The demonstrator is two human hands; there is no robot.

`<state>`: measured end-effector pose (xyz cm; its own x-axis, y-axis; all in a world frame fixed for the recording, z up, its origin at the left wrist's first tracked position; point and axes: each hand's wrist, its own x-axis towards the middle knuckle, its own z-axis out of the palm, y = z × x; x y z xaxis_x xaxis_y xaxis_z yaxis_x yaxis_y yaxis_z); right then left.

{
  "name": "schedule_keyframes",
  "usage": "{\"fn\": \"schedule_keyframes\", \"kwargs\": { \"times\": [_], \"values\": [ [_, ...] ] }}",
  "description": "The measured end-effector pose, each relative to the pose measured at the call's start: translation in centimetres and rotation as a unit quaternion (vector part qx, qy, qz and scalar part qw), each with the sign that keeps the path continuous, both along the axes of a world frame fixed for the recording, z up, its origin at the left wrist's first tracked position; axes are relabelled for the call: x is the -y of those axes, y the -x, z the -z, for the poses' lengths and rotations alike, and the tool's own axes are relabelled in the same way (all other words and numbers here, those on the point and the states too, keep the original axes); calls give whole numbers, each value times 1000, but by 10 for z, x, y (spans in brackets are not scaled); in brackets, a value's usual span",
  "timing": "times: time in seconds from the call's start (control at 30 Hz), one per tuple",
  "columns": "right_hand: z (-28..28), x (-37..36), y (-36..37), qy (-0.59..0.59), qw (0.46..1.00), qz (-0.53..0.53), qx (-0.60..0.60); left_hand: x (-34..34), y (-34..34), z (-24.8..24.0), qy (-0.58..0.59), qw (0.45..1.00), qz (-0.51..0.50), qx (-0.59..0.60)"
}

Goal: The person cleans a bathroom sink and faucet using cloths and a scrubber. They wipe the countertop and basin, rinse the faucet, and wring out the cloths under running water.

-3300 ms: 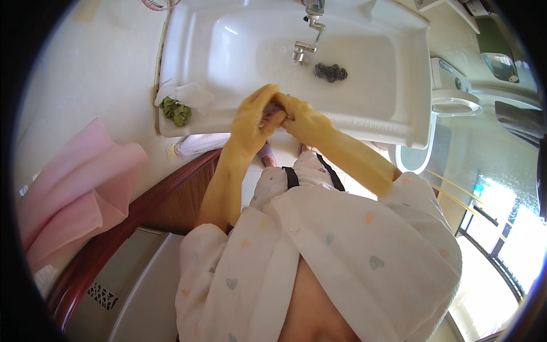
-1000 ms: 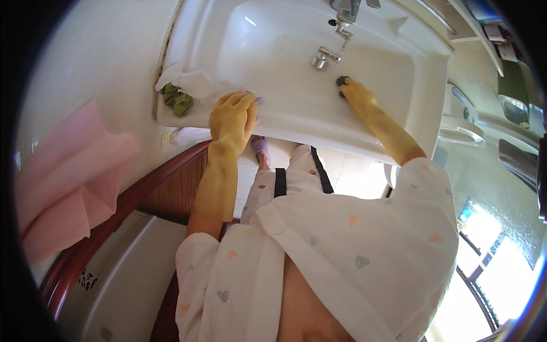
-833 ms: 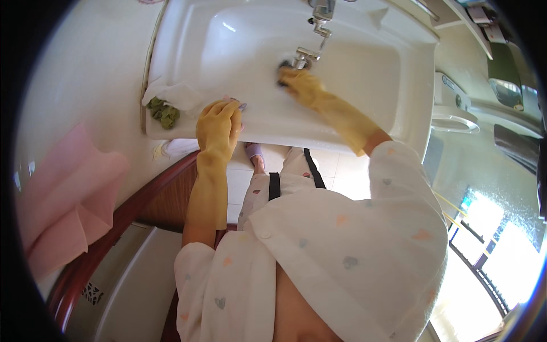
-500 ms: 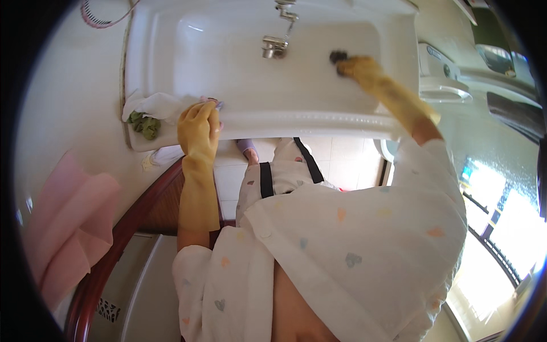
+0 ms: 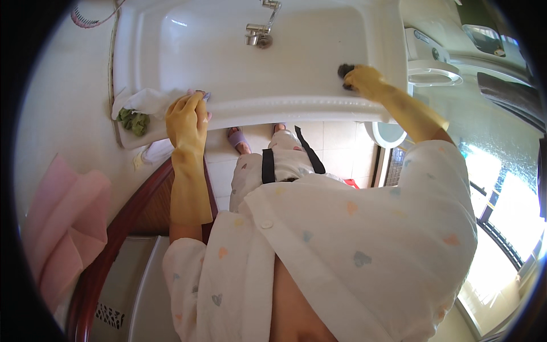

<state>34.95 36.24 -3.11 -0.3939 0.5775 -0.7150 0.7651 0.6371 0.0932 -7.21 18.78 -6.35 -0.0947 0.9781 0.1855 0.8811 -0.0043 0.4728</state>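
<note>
Both my hands wear long yellow rubber gloves. My right hand (image 5: 364, 83) is closed on a dark scrubbing pad (image 5: 345, 71), pressed against the inside of the white sink (image 5: 273, 109) at its right, near the front wall. My left hand (image 5: 187, 121) lies on the front rim at the left, fingers curled. A bit of something purple and pink (image 5: 205, 98) shows past its fingertips; what it is stays hidden. Beside that hand, a crumpled white cloth or bag (image 5: 147, 99) and a wadded green cloth (image 5: 133, 121) lie on the rim's left corner.
A metal tap (image 5: 257, 33) reaches over the basin, above the drain (image 5: 264, 42). A pink cloth (image 5: 65, 228) hangs at the left by a dark red wooden edge (image 5: 94, 273). On the right are a white ring-shaped holder (image 5: 436, 73) and a bright window (image 5: 510, 216).
My right hand has slid the scrubbing pad rightward and nearer to the sink's front wall. My left hand keeps its place on the rim. The whole view has shifted slightly.
</note>
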Motion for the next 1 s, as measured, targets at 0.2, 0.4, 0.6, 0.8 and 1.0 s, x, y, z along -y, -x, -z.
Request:
{"fn": "schedule_keyframes", "kwargs": {
  "times": [0.2,0.4,0.6,0.8,1.0],
  "values": [
    [-13,6,-15,92,980,92,-149,1,1,0,-13,999,19,-26],
    [19,-12,-28,-124,981,-148,-14,-4,-5,-9,-29,999,26,-3],
    [-13,-2,-44,-130,965,-226,32,0,-2,3,-29,999,15,10],
    [22,33,-142,-265,940,189,-102,-3,-5,-5,-10,1000,6,-3],
    [-12,106,-71,-174,892,290,-300,-3,-7,-4,-49,999,11,2]
  ]
}}
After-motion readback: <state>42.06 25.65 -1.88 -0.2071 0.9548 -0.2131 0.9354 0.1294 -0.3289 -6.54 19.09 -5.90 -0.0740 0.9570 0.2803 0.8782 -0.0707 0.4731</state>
